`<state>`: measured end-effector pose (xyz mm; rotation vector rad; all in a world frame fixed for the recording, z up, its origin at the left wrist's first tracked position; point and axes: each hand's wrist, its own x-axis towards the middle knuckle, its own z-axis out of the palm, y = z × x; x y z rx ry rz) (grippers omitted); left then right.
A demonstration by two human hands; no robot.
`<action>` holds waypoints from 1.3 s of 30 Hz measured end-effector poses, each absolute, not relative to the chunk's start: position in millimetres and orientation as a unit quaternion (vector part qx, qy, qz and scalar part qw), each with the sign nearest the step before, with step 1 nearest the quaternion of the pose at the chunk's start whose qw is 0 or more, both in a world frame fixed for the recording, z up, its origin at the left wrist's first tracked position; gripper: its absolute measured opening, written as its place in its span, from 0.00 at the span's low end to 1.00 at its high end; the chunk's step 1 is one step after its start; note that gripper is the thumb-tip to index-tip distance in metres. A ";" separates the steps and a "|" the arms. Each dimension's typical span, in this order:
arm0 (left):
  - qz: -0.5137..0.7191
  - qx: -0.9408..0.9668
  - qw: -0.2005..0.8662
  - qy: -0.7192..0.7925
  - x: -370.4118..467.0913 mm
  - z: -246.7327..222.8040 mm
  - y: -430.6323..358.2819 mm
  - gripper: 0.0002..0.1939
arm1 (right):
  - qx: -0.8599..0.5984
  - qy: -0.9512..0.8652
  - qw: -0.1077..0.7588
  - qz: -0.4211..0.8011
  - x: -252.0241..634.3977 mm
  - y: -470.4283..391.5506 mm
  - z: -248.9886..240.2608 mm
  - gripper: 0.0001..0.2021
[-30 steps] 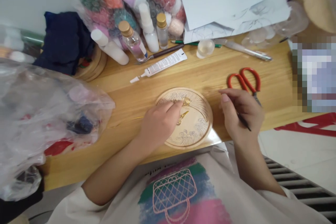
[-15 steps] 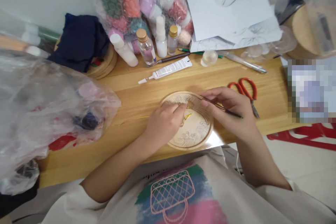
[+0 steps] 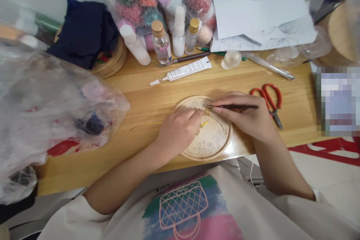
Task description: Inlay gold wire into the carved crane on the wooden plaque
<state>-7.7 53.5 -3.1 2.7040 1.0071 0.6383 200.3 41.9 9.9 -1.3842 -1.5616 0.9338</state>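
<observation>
A round wooden disc point(image 3: 208, 150) with drawn wave lines lies near the table's front edge. Gold wire point(image 3: 203, 125) forms a shape on its middle, and more gold wire runs out to the left on the table. My left hand point(image 3: 180, 129) rests on the disc's left part, fingers pressed together at the wire; what they pinch is too small to make out. My right hand point(image 3: 242, 114) holds dark tweezers point(image 3: 239, 107), their tips over the disc's upper part beside the left fingertips.
Red-handled pliers point(image 3: 271, 99) lie right of my right hand. Behind the disc are a white tube point(image 3: 188, 69), small bottles point(image 3: 161, 45), a clear little cup point(image 3: 231, 59) and papers point(image 3: 258, 15). A plastic bag point(image 3: 62, 108) covers the table's left side.
The tweezers have swung from a slant to nearly level, and their tips have come down toward the gold wire by my left fingertips. My left hand stays on the disc. The view has shifted slightly.
</observation>
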 end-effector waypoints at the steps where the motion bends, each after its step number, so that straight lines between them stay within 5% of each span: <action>1: 0.214 0.910 0.095 0.341 -7.7 -3.2 53.4 0.11 | -0.553 -0.619 0.417 0.369 199.8 41.7 9.3 0.08; 39: 0.204 0.880 0.187 0.386 -4.4 1.6 43.9 0.13 | -0.620 -0.586 0.443 0.276 172.9 25.1 3.6 0.04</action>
